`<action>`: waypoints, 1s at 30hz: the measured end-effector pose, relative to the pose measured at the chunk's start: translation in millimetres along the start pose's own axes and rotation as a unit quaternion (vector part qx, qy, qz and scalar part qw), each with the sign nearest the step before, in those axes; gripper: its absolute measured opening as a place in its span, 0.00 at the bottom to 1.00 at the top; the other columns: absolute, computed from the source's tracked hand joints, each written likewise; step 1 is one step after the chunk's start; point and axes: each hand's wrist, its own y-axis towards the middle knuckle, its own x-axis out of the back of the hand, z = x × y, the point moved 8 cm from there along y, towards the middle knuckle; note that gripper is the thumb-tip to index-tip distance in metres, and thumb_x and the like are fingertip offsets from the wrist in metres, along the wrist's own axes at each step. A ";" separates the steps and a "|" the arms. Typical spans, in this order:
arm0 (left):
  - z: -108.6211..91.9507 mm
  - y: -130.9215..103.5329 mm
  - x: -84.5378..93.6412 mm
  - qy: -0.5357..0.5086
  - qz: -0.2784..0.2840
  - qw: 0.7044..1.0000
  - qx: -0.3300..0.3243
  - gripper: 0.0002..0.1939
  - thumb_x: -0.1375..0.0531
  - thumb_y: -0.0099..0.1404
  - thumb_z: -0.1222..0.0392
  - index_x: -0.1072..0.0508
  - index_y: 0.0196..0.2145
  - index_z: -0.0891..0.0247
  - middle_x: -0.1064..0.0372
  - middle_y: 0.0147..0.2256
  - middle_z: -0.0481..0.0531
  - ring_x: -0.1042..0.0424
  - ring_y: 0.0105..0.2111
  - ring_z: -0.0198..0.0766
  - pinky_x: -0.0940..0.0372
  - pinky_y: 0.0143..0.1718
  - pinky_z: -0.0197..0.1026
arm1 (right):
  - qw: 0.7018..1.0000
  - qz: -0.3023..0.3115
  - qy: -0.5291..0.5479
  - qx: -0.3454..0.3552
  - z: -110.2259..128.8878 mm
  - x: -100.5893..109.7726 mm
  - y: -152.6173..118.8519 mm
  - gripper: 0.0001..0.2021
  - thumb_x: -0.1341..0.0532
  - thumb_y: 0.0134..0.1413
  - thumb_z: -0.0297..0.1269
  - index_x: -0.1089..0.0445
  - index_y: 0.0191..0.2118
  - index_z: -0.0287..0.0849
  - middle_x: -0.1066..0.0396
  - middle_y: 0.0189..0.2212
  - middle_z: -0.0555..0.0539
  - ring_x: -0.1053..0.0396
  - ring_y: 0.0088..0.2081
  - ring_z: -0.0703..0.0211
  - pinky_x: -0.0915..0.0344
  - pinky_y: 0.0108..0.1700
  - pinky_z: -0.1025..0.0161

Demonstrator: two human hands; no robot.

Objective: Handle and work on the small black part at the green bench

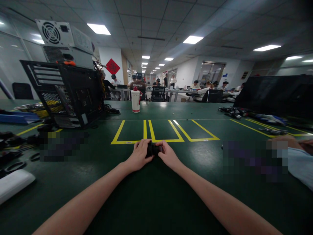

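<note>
Looks black, short and roughly cylindrical, the left end seemingly wider than the right; too dark and too covered by fingers to name more closely than a small black object (155, 150). Just beyond on the green table (146, 199), yellow tape (145, 130) in three open-topped outlines, then a white bottle (136, 101) with a red lid. To the left, a black computer case (91, 93) with power supplies (81, 38) stacked on top; at the near left edge, a white object (17, 184). To the right, dark cables (232, 112), a black screen (276, 94) and a co-worker's blue sleeve (299, 163). Held above the near part of the table, between left hand (141, 151), curled over the wider end, and right hand (168, 154), with fingertips pinched on the other end.
</note>
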 end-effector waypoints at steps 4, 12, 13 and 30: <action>4.7 1.7 -1.7 -0.015 0.001 1.000 0.015 0.27 0.44 0.55 0.60 0.51 0.50 0.61 0.47 0.48 0.56 0.47 0.51 0.46 0.54 0.52 0.52 | 0.986 -0.059 -0.155 0.018 7.9 7.9 -3.3 0.16 0.48 0.41 0.26 0.42 0.40 0.41 0.39 0.39 0.47 0.40 0.43 0.60 0.45 0.49 0.57; 35.6 7.3 -10.2 -0.093 0.026 0.990 0.103 0.27 0.44 0.54 0.55 0.49 0.50 0.64 0.44 0.46 0.58 0.41 0.46 0.47 0.46 0.48 0.49 | 0.956 -0.009 -0.293 -0.003 18.3 -1.8 -10.7 0.18 0.45 0.44 0.38 0.42 0.44 0.40 0.39 0.41 0.44 0.38 0.42 0.56 0.40 0.45 0.58; 37.0 7.5 -10.3 -0.099 0.031 0.989 0.107 0.27 0.44 0.54 0.55 0.48 0.49 0.64 0.44 0.46 0.58 0.41 0.46 0.46 0.45 0.47 0.49 | 0.954 -0.006 -0.299 -0.006 18.9 -1.9 -11.4 0.18 0.45 0.44 0.39 0.41 0.44 0.40 0.39 0.41 0.44 0.38 0.42 0.56 0.40 0.45 0.57; -0.4 -77.8 27.2 -0.170 0.128 0.964 0.160 0.27 0.44 0.54 0.56 0.48 0.51 0.60 0.42 0.48 0.54 0.40 0.48 0.43 0.42 0.47 0.46 | 0.959 0.038 -0.282 -0.013 41.5 -19.4 -47.6 0.20 0.45 0.47 0.38 0.44 0.49 0.44 0.40 0.46 0.45 0.41 0.48 0.54 0.42 0.49 0.54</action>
